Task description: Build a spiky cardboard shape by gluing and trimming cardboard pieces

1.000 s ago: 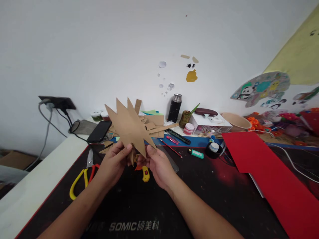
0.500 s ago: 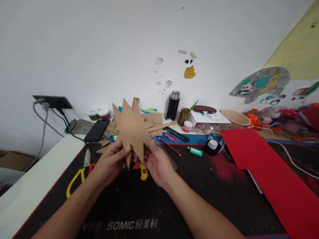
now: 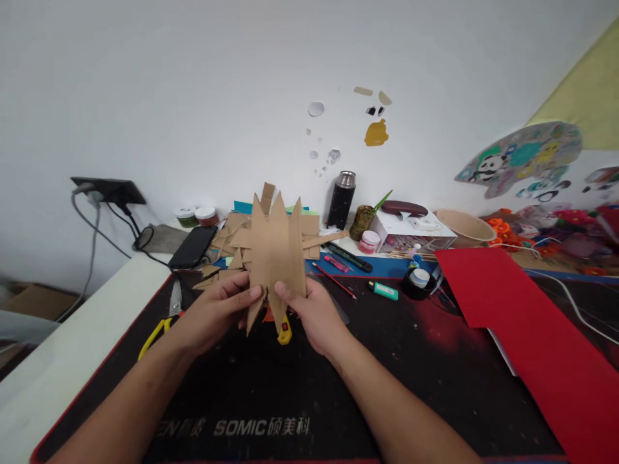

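Both hands hold up a brown cardboard cutout (image 3: 275, 248) with pointed spikes along its upper and lower edges. My left hand (image 3: 227, 306) grips its lower left part, thumb on the front face. At the lower right, my right hand (image 3: 312, 309) pinches it with the thumb pressed on the front; the fingers behind are hidden. Below the cutout, partly covered by it, a yellow utility knife (image 3: 285, 332) lies on the black desk mat (image 3: 309, 380). Scissors (image 3: 162, 325) with yellow handles rest beside my left forearm.
Cardboard scraps (image 3: 232, 238) are heaped behind the cutout. Along the wall stand a black thermos (image 3: 341, 203) and a white box (image 3: 411, 233). A pencil (image 3: 333, 280) and a green-sleeved eraser (image 3: 384, 290) lie on the right. Red sheets (image 3: 522, 335) cover the mat's right side.
The cutout has turned more upright, its spikes now pointing straight up. My right thumb has moved from its edge onto its front face. The view has shifted slightly.
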Demonstrator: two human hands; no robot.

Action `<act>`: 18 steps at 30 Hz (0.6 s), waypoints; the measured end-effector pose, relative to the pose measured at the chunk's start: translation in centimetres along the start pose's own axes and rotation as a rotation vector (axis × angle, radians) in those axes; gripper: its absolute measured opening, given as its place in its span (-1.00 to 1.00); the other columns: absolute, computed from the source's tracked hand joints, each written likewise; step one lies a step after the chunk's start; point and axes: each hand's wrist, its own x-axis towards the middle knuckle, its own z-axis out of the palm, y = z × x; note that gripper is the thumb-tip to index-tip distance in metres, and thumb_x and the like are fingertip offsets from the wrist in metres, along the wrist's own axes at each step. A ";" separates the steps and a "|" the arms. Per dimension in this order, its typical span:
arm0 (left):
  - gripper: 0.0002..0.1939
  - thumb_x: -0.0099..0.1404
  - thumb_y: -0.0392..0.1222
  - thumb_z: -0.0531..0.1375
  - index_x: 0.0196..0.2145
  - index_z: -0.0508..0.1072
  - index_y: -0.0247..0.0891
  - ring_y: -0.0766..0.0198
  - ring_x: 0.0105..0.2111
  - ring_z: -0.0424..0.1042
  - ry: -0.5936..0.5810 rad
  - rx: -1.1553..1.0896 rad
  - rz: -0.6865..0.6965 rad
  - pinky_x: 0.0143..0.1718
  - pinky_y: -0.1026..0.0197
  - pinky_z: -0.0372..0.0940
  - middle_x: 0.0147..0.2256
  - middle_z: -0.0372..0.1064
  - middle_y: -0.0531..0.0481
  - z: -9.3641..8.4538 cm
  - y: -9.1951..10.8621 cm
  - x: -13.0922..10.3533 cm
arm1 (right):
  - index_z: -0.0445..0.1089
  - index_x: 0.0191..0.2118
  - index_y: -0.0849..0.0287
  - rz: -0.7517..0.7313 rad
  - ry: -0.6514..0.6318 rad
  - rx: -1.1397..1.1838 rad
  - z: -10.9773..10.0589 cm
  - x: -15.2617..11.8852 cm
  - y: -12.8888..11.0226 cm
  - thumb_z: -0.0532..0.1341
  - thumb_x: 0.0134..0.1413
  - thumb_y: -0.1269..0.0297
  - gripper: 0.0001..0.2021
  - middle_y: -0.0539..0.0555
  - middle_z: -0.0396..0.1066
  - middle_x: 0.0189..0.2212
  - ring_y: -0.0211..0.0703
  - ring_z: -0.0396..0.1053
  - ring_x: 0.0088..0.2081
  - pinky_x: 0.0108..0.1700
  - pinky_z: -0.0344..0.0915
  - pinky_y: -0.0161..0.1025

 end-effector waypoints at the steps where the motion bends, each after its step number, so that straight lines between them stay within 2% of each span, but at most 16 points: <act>1: -0.60 0.13 0.08 0.56 -0.21 0.70 -0.25 0.37 -0.57 0.33 0.001 -0.014 -0.003 -0.62 0.39 0.21 -0.44 0.51 0.01 0.0 0.0 0.0 | 0.60 -0.09 0.12 0.001 -0.008 0.004 0.0 0.0 -0.1 0.57 -0.06 -0.09 -0.50 0.13 0.66 -0.10 0.06 0.59 -0.07 0.19 0.41 0.09; 6: -0.64 0.12 0.03 0.57 -0.25 0.70 -0.27 0.37 -0.56 0.38 0.023 -0.040 -0.011 -0.59 0.39 0.26 -0.45 0.53 -0.01 0.1 0.2 0.0 | 0.61 -0.07 0.13 0.036 -0.063 0.031 0.0 -0.2 -0.5 0.58 -0.06 -0.07 -0.50 0.10 0.67 -0.16 0.02 0.60 -0.09 0.16 0.45 0.07; 11: -0.68 0.09 -0.02 0.59 -0.33 0.67 -0.27 0.37 -0.61 0.37 0.011 -0.142 -0.003 -0.59 0.38 0.25 -0.55 0.46 0.05 0.6 0.2 -0.2 | 0.64 -0.10 0.08 -0.004 -0.039 0.011 0.1 -0.3 -0.6 0.57 -0.05 -0.03 -0.57 0.08 0.66 -0.17 -0.01 0.59 -0.10 0.11 0.48 0.02; 15: -0.68 0.11 -0.02 0.58 -0.31 0.67 -0.28 0.32 -0.55 0.42 0.012 -0.115 0.028 -0.54 0.35 0.32 -0.47 0.53 -0.01 0.9 0.0 -0.1 | 0.64 -0.11 0.08 -0.042 -0.016 -0.032 -0.1 -0.3 -0.4 0.56 -0.03 0.00 -0.60 0.09 0.66 -0.16 0.01 0.59 -0.11 0.07 0.49 0.02; 18: -0.67 0.12 0.01 0.58 -0.34 0.66 -0.28 0.33 -0.53 0.40 0.013 -0.073 0.065 -0.49 0.34 0.35 -0.46 0.52 -0.01 0.8 -0.2 0.0 | 0.63 -0.12 0.07 -0.073 -0.020 -0.086 -0.1 -0.2 -0.3 0.54 0.00 0.00 -0.63 0.08 0.66 -0.15 0.01 0.58 -0.12 0.05 0.49 0.02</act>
